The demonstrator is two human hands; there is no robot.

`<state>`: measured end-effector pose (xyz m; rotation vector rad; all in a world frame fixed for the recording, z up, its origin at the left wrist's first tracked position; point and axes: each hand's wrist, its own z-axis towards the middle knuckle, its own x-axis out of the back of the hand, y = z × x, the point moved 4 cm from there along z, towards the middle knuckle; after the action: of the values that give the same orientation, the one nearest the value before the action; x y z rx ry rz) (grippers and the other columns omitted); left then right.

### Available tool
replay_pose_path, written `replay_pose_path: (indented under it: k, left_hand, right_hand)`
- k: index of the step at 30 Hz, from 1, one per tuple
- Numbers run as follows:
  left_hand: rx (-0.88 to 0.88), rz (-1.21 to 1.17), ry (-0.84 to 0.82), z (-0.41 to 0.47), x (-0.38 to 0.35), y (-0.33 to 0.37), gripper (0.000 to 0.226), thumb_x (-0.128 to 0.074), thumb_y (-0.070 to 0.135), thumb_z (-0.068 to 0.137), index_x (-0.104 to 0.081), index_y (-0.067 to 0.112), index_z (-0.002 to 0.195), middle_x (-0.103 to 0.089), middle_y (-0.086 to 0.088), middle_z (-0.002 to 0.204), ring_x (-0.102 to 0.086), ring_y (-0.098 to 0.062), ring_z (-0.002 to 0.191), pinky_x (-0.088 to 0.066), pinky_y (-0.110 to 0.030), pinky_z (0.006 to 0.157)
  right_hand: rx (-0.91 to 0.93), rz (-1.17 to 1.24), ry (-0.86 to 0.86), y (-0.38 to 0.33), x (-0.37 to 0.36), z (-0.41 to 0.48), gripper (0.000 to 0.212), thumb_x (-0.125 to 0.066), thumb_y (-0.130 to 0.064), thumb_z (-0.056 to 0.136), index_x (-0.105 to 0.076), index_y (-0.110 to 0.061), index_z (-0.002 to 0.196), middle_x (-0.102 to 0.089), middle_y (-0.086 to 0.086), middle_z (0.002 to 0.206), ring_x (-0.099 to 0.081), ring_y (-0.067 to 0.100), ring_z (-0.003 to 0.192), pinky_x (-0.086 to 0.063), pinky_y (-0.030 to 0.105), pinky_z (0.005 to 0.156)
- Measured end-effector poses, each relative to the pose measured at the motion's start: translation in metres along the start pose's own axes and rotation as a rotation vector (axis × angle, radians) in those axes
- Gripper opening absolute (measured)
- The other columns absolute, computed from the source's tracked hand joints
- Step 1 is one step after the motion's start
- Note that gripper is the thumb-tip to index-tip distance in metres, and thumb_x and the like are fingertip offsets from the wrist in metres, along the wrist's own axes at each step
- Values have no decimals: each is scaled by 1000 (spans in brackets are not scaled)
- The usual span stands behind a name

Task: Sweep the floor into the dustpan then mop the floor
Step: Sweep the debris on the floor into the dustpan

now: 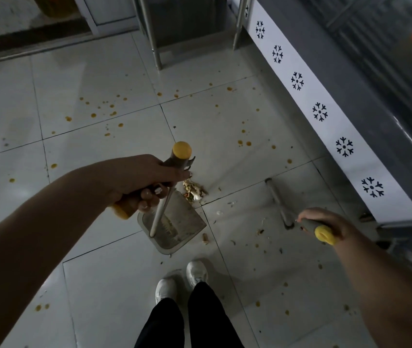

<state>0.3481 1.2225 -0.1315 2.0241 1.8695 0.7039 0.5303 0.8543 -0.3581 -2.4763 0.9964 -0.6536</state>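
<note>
Sweeping is the step in hand: the left hand (144, 182) grips the handle of the dustpan (177, 228), which rests just below the grip; the right hand (325, 221) holds the broom (279, 202). Next, the scraps (194, 190) beside the dustpan need brushing in.

Head-worn view, steeply down at floor (99, 247)

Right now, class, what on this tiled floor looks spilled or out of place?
Spattered orange drops dot the pale floor tiles, and a small heap of food scraps lies at the edge of the grey dustpan, not yet inside it.
</note>
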Motion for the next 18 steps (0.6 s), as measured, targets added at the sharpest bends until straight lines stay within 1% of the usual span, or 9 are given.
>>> replay_pose_path:
  k: [2,3,4,5,6,7,10,14,18]
  left_hand:
    - [5,9,-15,1,-5,1,26,-63,31,78,-49,8,76,-39,2,41,-31,-6,28,-30,-15,32]
    - [9,13,-20,2,-8,1,27,-63,31,75,-49,8,76,-39,2,41,-31,-6,28,-30,-15,32]
    - [14,19,-24,2,-11,0,26,-62,30,76,-49,8,76,-39,2,41,-31,-6,28,-30,-16,31]
    - [17,26,-29,2,-14,0,24,-61,29,80,-49,8,76,-39,2,41,-31,-6,28,-30,-16,31]
    - [18,31,-38,2,-16,-1,23,-59,28,83,-49,8,77,-39,1,41,-31,-6,28,-30,-16,30]
    - [17,32,-49,1,-19,-1,23,-58,28,84,-49,8,77,-39,1,42,-31,-6,28,-30,-17,30]
    - [7,26,-73,-3,-22,-2,24,-60,29,80,-49,8,78,-39,1,43,-31,-6,28,-30,-16,31]
    - [4,55,-99,-8,-21,-2,26,-62,31,76,-49,8,74,-37,1,43,-31,-6,29,-30,-14,33]
    - [-18,65,-125,-11,-22,-2,31,-63,36,63,-51,9,71,-37,2,42,-30,-5,29,-29,-14,33]
  right_hand:
    - [14,170,-104,2,-22,-14,32,-50,-16,95,-67,-1,72,-56,19,78,-64,11,50,-49,20,49]
    - [17,212,-146,-1,-34,-23,36,-52,-17,95,-70,-4,67,-57,18,75,-64,8,47,-48,17,46]
    - [15,247,-181,-9,-44,-31,34,-69,-31,82,-73,-9,57,-61,16,69,-64,7,47,-48,15,44]
    - [29,278,-224,-18,-54,-39,37,-85,-48,53,-74,-13,49,-66,11,62,-64,7,46,-48,15,44]
    - [46,303,-246,-21,-60,-41,48,-89,-53,27,-73,-13,47,-66,6,56,-64,9,45,-48,15,43]
    - [52,267,-252,-26,-65,-42,49,-90,-48,23,-73,-11,51,-65,5,54,-62,10,42,-47,16,42]
    - [-138,97,-125,-28,-68,-35,15,-73,-15,68,-62,-6,73,-58,8,62,-56,10,33,-44,17,37]
    - [-336,-72,-210,-31,-74,-31,17,-54,-12,89,-48,-6,74,-49,3,44,-46,10,28,-35,13,32]
    - [-371,-23,-191,-32,-71,-47,16,-45,-14,96,-45,-7,80,-42,4,49,-38,10,27,-29,14,31]
